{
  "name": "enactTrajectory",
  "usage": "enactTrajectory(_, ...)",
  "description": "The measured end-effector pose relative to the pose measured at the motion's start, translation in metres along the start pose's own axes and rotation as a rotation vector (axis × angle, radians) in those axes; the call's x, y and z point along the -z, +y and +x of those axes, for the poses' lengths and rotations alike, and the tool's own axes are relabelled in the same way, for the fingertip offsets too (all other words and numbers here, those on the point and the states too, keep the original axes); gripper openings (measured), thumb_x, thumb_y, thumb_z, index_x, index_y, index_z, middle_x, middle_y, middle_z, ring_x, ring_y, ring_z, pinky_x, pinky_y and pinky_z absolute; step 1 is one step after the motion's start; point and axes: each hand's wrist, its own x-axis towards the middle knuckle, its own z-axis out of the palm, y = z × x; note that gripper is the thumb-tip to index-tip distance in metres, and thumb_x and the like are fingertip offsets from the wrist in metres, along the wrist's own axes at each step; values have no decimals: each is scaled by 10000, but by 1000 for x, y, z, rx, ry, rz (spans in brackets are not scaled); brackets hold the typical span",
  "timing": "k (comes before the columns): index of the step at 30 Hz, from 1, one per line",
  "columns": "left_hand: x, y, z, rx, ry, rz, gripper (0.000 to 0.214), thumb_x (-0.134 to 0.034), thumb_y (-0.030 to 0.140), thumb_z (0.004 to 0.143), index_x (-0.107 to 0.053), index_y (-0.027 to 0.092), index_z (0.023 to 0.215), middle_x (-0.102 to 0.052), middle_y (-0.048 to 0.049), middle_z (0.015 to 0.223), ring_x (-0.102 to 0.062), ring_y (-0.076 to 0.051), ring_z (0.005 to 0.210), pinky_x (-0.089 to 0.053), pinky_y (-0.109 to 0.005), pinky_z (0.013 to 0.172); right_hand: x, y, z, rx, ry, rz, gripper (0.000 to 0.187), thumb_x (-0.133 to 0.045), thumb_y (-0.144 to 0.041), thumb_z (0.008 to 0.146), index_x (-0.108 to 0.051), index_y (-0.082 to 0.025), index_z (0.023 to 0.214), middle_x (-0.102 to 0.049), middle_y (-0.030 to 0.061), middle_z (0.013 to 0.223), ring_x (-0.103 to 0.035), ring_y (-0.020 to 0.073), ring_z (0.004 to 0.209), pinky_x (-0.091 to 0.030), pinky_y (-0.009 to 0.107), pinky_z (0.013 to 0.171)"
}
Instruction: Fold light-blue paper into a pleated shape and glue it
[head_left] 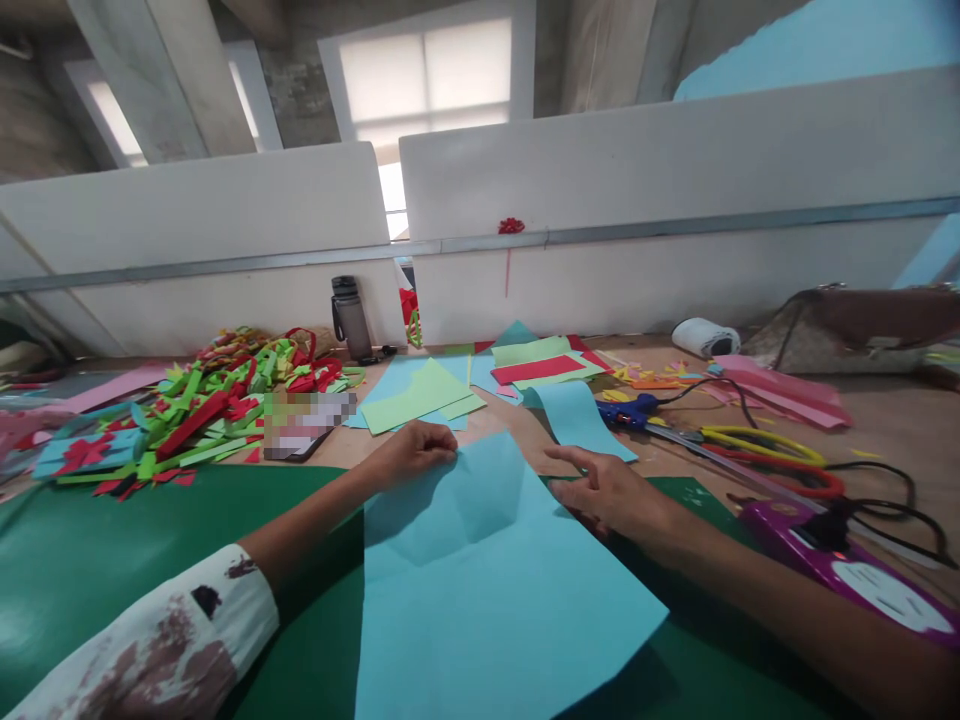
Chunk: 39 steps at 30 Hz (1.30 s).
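So you've got a big light blue paper sheet (487, 590) lying flat on the green cutting mat (112, 560), right in front of you. Its long axis runs near to far, with the near end dropping out of the bottom of the view. There's a darker patch toward the far end that looks like a fold or a doubled layer, hard to say which.

Your left hand (416, 450) sits on the far left corner of the sheet. The fingers are curled in together with the knuckles up, and I can't tell if it's pinching the edge or just pressing down. Your right hand (611, 490) is at the far right edge, loose and apart, with the index finger pointing left across the paper and nothing clamped in it. Both hands touch the sheet at its far end, one on each side, and the rest of the paper stretches back toward you between your forearms.

Other stuff around:
- A curled light blue paper strip (577, 420) lies just beyond your right hand.
- The blue glue gun (630, 410) and the yellow-handled scissors (757, 440) are further right on the wooden bench (900, 420), much nearer your right hand than your left.
- Pale green paper sheets (420, 395) lie just past your left hand.
- A messy pile of green and red paper strips (217, 400) is off to the far left, with a dark water bottle (351, 318) standing behind it.
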Motion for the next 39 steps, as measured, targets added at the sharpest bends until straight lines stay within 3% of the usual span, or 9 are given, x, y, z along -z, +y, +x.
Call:
enactTrajectory(5, -14, 7, 5, -86, 29, 128, 137, -504, 188, 784, -582, 134, 686, -477, 36, 593, -428, -98, 574, -317, -190, 530, -1, 3, 5, -59, 14, 9, 581, -509, -407, 877, -389, -131, 1374, -542, -25, 577, -511, 95, 429, -318, 181, 359)
enactTrajectory(12, -27, 14, 6, -162, 98, 295, 140, -514, 153, 824, -644, 144, 773, -589, 11, 657, -530, -122, 610, -411, -202, 578, -3, 3, 6, 41, -29, -76, 609, -630, -203, 699, -498, -132, 1290, -361, -117, 438, -378, 77, 381, -304, 175, 347)
enactTrajectory(17, -31, 23, -8, -214, 272, 446, 288, -525, 176, 856, -594, 174, 1135, -614, -106, 1123, -549, -252, 1042, -446, -378, 869, -2, 10, 9, 103, 40, -95, 640, -584, -232, 690, -444, -103, 1300, -359, -123, 469, -399, 92, 404, -333, 201, 380)
enactTrajectory(23, -53, 41, -45, -361, -27, 495, 247, -501, 149, 882, -618, 196, 1095, -619, -71, 1194, -600, -214, 1039, -495, -316, 873, 5, 13, 9, 122, 164, -260, 647, -560, -199, 708, -404, -104, 1328, -394, -107, 501, -424, 105, 449, -350, 216, 439)
enactTrajectory(26, -66, 47, -57, -344, -150, 545, 271, -381, 192, 959, -609, 189, 1105, -590, -86, 1232, -526, -237, 1158, -445, -356, 970, 7, 5, 2, 124, 215, -407, 674, -593, -192, 701, -416, -107, 1346, -516, -48, 569, -529, 160, 564, -400, 257, 532)
enactTrajectory(30, -74, 52, -60, -246, -201, 570, 295, -350, 233, 975, -564, 221, 1177, -492, -98, 1347, -409, -278, 1272, -357, -468, 1045, 4, -7, -10, 311, 352, -692, 576, -585, -208, 766, -471, -145, 1327, -644, 134, 1039, -568, 304, 1004, -435, 420, 842)
enactTrajectory(33, -75, 53, -59, -232, -242, 551, 302, -428, 251, 941, -515, 243, 1230, -435, -95, 1397, -345, -299, 1315, -303, -532, 1062, -4, -10, -19, 533, 192, -792, 435, -527, -238, 839, -536, -141, 1263, -560, 149, 1282, -500, 286, 1181, -386, 437, 994)
enactTrajectory(37, -76, 57, -58, -235, -278, 541, 351, -444, 288, 929, -472, 263, 1278, -371, -90, 1446, -279, -302, 1354, -253, -554, 1077, -21, -3, -29, 481, -234, -754, 569, -498, -288, 869, -392, -111, 1399, -415, 148, 1436, -384, 260, 1314, -330, 428, 1074)
enactTrajectory(39, -75, 59, -58, -242, -305, 546, 429, -435, 348, 935, -403, 257, 1353, -291, -96, 1496, -216, -316, 1381, -207, -583, 1084, -28, 1, -33, 449, -313, -814, 644, -470, -279, 874, -275, -80, 1454, -279, 163, 1498, -245, 281, 1378, -238, 493, 1106)
